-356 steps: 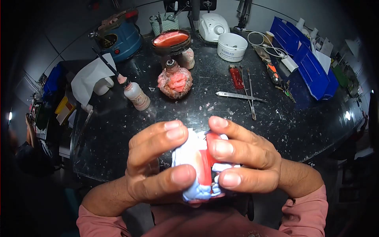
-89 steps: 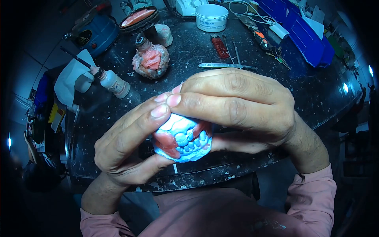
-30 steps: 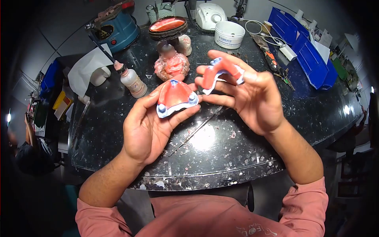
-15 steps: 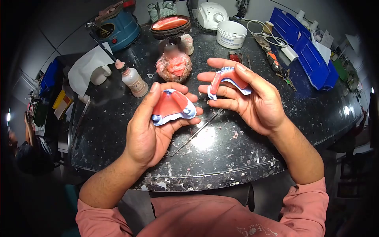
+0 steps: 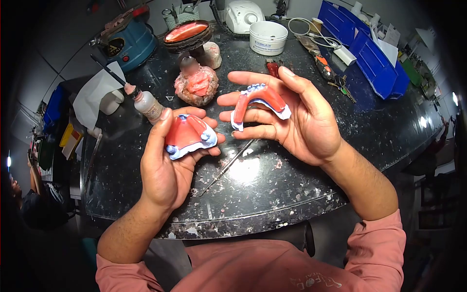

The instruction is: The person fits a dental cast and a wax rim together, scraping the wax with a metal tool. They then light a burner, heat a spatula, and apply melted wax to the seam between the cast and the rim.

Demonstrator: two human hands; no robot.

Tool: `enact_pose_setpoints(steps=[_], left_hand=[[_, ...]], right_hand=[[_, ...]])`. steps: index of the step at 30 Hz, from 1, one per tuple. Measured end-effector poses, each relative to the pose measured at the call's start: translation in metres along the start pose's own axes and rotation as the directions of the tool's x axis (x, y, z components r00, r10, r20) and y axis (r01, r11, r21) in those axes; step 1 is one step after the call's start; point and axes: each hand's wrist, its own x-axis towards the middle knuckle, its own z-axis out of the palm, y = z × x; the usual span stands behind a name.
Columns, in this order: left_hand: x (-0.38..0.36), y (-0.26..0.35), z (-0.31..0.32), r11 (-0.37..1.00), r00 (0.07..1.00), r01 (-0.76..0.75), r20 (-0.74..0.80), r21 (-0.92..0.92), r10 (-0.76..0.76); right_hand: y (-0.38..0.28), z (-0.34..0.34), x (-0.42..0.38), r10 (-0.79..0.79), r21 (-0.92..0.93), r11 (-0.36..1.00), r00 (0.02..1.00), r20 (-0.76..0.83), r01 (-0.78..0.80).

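My left hand (image 5: pixel 168 170) holds a broad red and lavender-blue upper dental model (image 5: pixel 187 136), its fingers underneath and the thumb along its left edge. The model's smooth red palate side faces up. In my right hand (image 5: pixel 304 119) lies a horseshoe-shaped lower dental model (image 5: pixel 262 102), red with pale blue edges and small blue teeth at the front. It rests across the spread fingers, with the thumb raised behind it. The two models are apart, side by side above the bench. Below them a thin metal wax carver (image 5: pixel 228 168) lies on the black bench top (image 5: pixel 272 194).
Behind my hands are a dropper bottle (image 5: pixel 147 106), a lump of pink wax (image 5: pixel 197 86), a round dish of pink wax (image 5: pixel 187 33) and a white tub (image 5: pixel 268 39). Blue bins (image 5: pixel 374 63) stand right; a teal machine (image 5: pixel 129 46) stands left. Another person (image 5: pixel 41 199) is far left.
Both hands and their models appear further left in view, as does the bench behind. The lower model has turned so that more of its red arch shows.
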Motion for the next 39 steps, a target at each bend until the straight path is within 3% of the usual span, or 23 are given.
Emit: enact_pose_setpoints(steps=[5, 15, 17, 22, 29, 31, 35, 37, 39], left_hand=[[0.001, -0.003, -0.005, 0.999, 1.0, -0.006, 0.013, 0.052, 0.005], [0.0, 0.001, -0.001, 1.0, 1.0, 0.006, 0.022, -0.004, -0.006], [0.0, 0.001, -0.002, 0.999, 0.999, 0.022, 0.031, -0.027, -0.021], [0.001, 0.0, -0.004, 1.0, 1.0, 0.004, 0.028, -0.005, -0.004], [-0.001, 0.0, 0.004, 0.996, 0.999, -0.034, -0.028, 0.079, 0.037], [-0.002, -0.002, 0.007, 0.954, 0.993, -0.076, -0.06, 0.289, 0.098], [-0.003, 0.0, 0.005, 0.957, 0.994, -0.075, -0.061, 0.282, 0.096], [-0.005, 0.002, 0.002, 0.991, 0.995, -0.102, 0.031, 0.09, 0.099], [-0.006, 0.004, 0.0, 0.99, 0.991, -0.11, 0.08, 0.089, 0.103]], right_hand=[[0.0, 0.001, -0.002, -0.03, -0.072, 0.997, 0.999, 0.032, 0.032], [0.001, -0.001, -0.002, -0.017, -0.011, 1.0, 0.998, 0.065, 0.018], [0.001, 0.001, -0.004, -0.041, -0.102, 0.994, 0.999, 0.032, 0.044], [0.002, 0.0, -0.002, -0.04, -0.1, 0.994, 0.999, 0.016, 0.041], [0.003, -0.001, -0.002, -0.029, -0.164, 0.986, 0.998, -0.049, 0.021], [0.003, 0.002, -0.002, -0.038, -0.253, 0.967, 0.995, -0.088, 0.015], [0.004, -0.001, -0.003, -0.019, -0.308, 0.951, 0.997, -0.08, -0.007], [0.004, -0.002, -0.003, -0.026, -0.284, 0.959, 0.997, -0.078, 0.003], [0.005, -0.005, -0.002, -0.069, -0.382, 0.924, 0.993, -0.096, 0.027]])
